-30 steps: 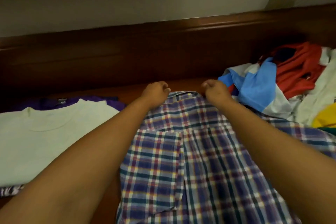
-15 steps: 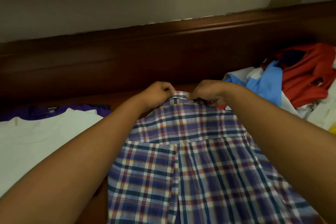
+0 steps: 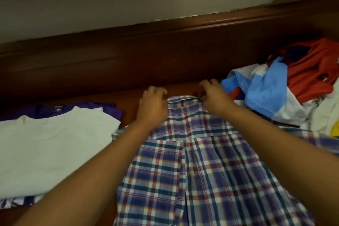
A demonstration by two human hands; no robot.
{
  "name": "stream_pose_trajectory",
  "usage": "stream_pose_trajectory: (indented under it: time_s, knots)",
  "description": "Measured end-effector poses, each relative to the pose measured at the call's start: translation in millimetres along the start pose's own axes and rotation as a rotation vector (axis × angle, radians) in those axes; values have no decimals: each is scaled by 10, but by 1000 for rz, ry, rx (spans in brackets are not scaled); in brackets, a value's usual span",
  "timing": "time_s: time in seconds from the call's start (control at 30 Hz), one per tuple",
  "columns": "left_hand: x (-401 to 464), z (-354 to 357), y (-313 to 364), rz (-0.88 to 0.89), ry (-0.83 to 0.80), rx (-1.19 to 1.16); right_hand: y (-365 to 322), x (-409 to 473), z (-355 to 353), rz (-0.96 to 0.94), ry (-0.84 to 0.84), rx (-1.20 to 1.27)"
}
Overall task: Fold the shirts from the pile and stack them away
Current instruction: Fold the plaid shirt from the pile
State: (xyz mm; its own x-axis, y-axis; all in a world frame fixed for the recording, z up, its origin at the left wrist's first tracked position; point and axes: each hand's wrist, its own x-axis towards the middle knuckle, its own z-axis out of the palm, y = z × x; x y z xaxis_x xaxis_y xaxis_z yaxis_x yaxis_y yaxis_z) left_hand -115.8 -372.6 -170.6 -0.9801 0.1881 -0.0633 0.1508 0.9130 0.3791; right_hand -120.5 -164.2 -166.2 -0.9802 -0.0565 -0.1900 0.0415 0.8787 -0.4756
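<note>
A blue, red and white plaid shirt (image 3: pixel 201 167) lies flat, back side up, on the brown wooden surface (image 3: pixel 132 97), its collar at the far end. My left hand (image 3: pixel 153 105) sits at the collar's left end with curled fingers holding the fabric. At the collar's right end, my right hand (image 3: pixel 213 95) pinches the edge between thumb and fingers. To the left is a stack of folded shirts with a white T-shirt (image 3: pixel 55 145) on top and a purple shirt (image 3: pixel 102 109) beneath. The unfolded pile (image 3: pixel 271 93) of blue, red and white garments lies at the right.
A dark wooden backboard (image 3: pixel 165 51) runs along the far side, below a pale wall. A striped garment (image 3: pixel 16 202) peeks out under the white T-shirt. A red garment (image 3: pixel 311 75) tops the pile, and a yellow piece (image 3: pixel 334 130) shows at the right edge.
My hands met near the middle of the collar half a second ago. They have since spread apart to its two ends, and the collar lies flatter.
</note>
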Motion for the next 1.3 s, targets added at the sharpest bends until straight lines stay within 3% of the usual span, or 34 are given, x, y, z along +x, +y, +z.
stream_pose_trajectory:
  time_s: [0.1, 0.2, 0.27, 0.4, 0.47, 0.57, 0.67, 0.87, 1.03, 1.1, 1.17, 1.3]
  knots:
    - [-393, 199, -31, 107, -28, 140, -2, -205, 213, -158, 132, 32]
    - [-525, 338, -172, 47, -205, 255, 149, -352, 450, -251, 63, -126]
    - [-552, 342, -214, 33, -211, 245, 234, -403, 506, -248, 92, -146]
    - [-514, 244, -162, -63, -4, 71, 62, -397, 362, -53, 205, 82]
    - [-368, 180, -136, -250, -14, -34, -81, -279, 240, 130, 65, 9]
    - [-68, 76, -47, -464, -157, -221, -174, -40, 169, 292, -175, -19]
    - [109, -27, 30, -516, -294, -410, -206, 100, 126, 323, -291, 157]
    - [171, -313, -27, -500, -411, -765, -203, 91, -243, 248, -430, 213]
    - [218, -283, -147, -542, -406, -1022, -166, 117, -276, 307, -408, 693]
    - [206, -215, -174, -510, -352, -962, -112, 111, -198, 287, -393, 712]
    - [129, -125, -172, -434, -214, -753, -46, 66, -101, 216, -302, 433]
    - [-352, 93, -148, -125, 74, -217, -49, -251, 127, 23, 63, 21]
